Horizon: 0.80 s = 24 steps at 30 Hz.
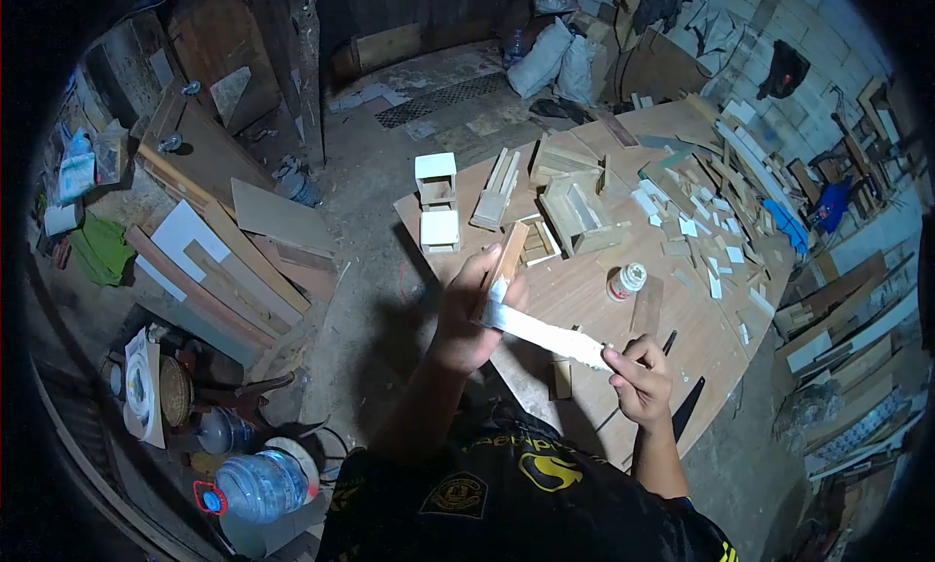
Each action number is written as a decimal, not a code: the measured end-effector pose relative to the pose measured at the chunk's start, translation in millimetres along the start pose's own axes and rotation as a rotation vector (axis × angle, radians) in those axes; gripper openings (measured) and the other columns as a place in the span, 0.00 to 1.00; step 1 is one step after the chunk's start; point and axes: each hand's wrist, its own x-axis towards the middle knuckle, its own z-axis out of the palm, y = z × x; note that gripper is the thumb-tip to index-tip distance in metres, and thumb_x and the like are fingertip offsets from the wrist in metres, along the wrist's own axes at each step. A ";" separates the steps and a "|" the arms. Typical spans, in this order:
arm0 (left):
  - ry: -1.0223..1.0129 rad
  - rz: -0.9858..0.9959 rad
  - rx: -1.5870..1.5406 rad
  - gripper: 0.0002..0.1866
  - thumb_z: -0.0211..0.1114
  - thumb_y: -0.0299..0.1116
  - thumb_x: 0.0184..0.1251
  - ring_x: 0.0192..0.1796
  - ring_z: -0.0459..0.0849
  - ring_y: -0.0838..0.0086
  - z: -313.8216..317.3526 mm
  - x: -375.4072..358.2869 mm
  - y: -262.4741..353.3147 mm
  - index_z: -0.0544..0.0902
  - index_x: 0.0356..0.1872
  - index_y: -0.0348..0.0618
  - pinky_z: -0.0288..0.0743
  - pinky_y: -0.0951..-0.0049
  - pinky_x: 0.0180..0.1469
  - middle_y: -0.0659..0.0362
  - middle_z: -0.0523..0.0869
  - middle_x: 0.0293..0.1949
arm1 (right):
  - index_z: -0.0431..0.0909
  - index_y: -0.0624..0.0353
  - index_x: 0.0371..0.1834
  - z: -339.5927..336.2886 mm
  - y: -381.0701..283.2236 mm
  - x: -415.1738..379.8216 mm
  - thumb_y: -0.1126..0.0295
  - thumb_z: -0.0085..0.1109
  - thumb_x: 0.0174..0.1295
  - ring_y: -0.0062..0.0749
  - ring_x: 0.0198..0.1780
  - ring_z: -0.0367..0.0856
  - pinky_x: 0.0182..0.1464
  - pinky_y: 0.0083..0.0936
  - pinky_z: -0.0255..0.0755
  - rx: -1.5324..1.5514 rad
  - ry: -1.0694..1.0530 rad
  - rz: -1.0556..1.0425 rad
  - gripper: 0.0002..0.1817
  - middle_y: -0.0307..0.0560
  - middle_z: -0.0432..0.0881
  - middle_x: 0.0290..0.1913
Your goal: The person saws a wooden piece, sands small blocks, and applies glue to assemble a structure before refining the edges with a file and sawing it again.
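Observation:
My left hand (467, 320) is closed around a small wooden piece (509, 253), held upright above the table's near edge. A white strip (547, 336) runs from the lower end of that piece across to my right hand (642, 379). Between thumb and fingers, my right hand pinches the strip's ragged far end. The strip's material is not clear. Beyond my hands, a small jar (625, 281) with a pale lid stands on the wooden table (643, 416). Small wooden boxes (582, 211) and two white-topped box pieces (439, 228) sit near the far left edge.
Many white and brown wood offcuts (688, 227) cover the table's right side. A dark saw blade (689, 410) lies by the near right edge. Boards (209, 260) lean at the left, near a large water bottle (255, 488). White sacks (542, 60) stand at the back.

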 end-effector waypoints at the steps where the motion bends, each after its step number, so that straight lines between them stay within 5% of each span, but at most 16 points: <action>1: 0.009 0.008 0.023 0.20 0.45 0.48 0.74 0.18 0.54 0.78 2.1 0.1 -0.1 0.68 0.24 0.49 0.52 0.72 0.27 0.70 0.58 0.14 | 0.85 0.56 0.50 -0.8 1.1 -1.2 0.71 0.68 0.51 0.25 0.25 0.66 0.26 0.21 0.58 0.028 -0.012 0.018 0.19 0.38 0.67 0.24; 6: -0.075 0.001 0.016 0.19 0.45 0.47 0.75 0.18 0.56 0.79 -0.3 0.1 -2.4 0.69 0.25 0.48 0.53 0.73 0.26 0.70 0.59 0.13 | 0.85 0.58 0.50 -3.4 2.6 0.6 0.75 0.67 0.51 0.25 0.23 0.65 0.25 0.21 0.58 0.023 -0.044 0.023 0.20 0.39 0.67 0.22; 8: 0.150 0.169 0.131 0.18 0.45 0.46 0.75 0.19 0.59 0.79 7.5 -2.7 -7.4 0.70 0.27 0.47 0.56 0.73 0.27 0.69 0.60 0.14 | 0.84 0.58 0.51 -3.7 4.4 2.2 0.77 0.66 0.51 0.25 0.23 0.65 0.25 0.21 0.58 -0.012 -0.035 0.037 0.20 0.39 0.67 0.22; 12: 0.043 0.116 0.079 0.16 0.47 0.45 0.75 0.20 0.61 0.80 -9.0 1.7 -9.7 0.70 0.29 0.47 0.57 0.74 0.27 0.69 0.61 0.14 | 0.84 0.59 0.51 -2.5 7.7 0.8 0.78 0.65 0.51 0.25 0.22 0.65 0.25 0.21 0.58 -0.073 0.091 0.071 0.20 0.40 0.67 0.22; 14: 0.389 0.230 0.088 0.17 0.48 0.45 0.74 0.19 0.61 0.81 2.2 7.5 -15.2 0.69 0.26 0.48 0.56 0.75 0.26 0.70 0.61 0.14 | 0.84 0.60 0.50 -4.8 7.5 -3.3 0.77 0.65 0.51 0.25 0.22 0.65 0.25 0.22 0.58 0.073 0.065 0.012 0.20 0.40 0.68 0.22; 15: 0.388 0.229 0.089 0.17 0.48 0.45 0.74 0.19 0.61 0.81 2.4 5.5 -11.8 0.69 0.26 0.48 0.56 0.75 0.26 0.70 0.61 0.14 | 0.84 0.60 0.50 -4.2 7.7 -2.4 0.77 0.65 0.51 0.25 0.22 0.65 0.25 0.22 0.58 0.073 0.067 0.013 0.20 0.40 0.68 0.22; 17: 0.003 0.080 0.022 0.18 0.48 0.44 0.74 0.18 0.59 0.82 0.1 0.5 -4.1 0.69 0.23 0.49 0.55 0.76 0.25 0.70 0.60 0.13 | 0.84 0.59 0.51 -1.4 7.7 1.6 0.76 0.66 0.51 0.25 0.22 0.64 0.24 0.22 0.57 -0.014 -0.002 0.013 0.20 0.40 0.67 0.21; 20: 0.221 0.062 0.087 0.19 0.46 0.44 0.75 0.16 0.57 0.82 -3.3 0.3 -8.3 0.69 0.22 0.50 0.54 0.76 0.26 0.70 0.60 0.13 | 0.84 0.58 0.51 0.1 10.9 9.2 0.77 0.66 0.52 0.26 0.21 0.64 0.23 0.23 0.56 -0.082 0.006 0.028 0.20 0.40 0.66 0.21; 21: -0.014 0.067 0.067 0.19 0.46 0.44 0.75 0.16 0.58 0.82 -3.1 3.1 -6.5 0.69 0.22 0.50 0.54 0.76 0.25 0.70 0.61 0.13 | 0.84 0.58 0.51 0.6 8.9 12.1 0.77 0.66 0.52 0.26 0.21 0.64 0.23 0.22 0.56 -0.102 0.055 0.062 0.20 0.40 0.66 0.21; 22: -0.015 0.068 0.068 0.19 0.46 0.44 0.75 0.16 0.58 0.82 -0.4 2.3 -5.5 0.69 0.22 0.50 0.54 0.76 0.25 0.70 0.61 0.13 | 0.84 0.58 0.51 1.1 7.9 13.9 0.78 0.65 0.52 0.26 0.21 0.64 0.23 0.22 0.56 -0.120 0.104 0.094 0.20 0.40 0.66 0.21; 24: 0.228 0.082 0.108 0.19 0.44 0.44 0.75 0.16 0.57 0.81 7.9 0.3 -2.2 0.68 0.22 0.49 0.54 0.76 0.25 0.70 0.61 0.13 | 0.84 0.58 0.50 0.1 9.6 8.3 0.78 0.65 0.52 0.26 0.21 0.65 0.23 0.22 0.57 -0.082 0.125 0.059 0.20 0.39 0.66 0.20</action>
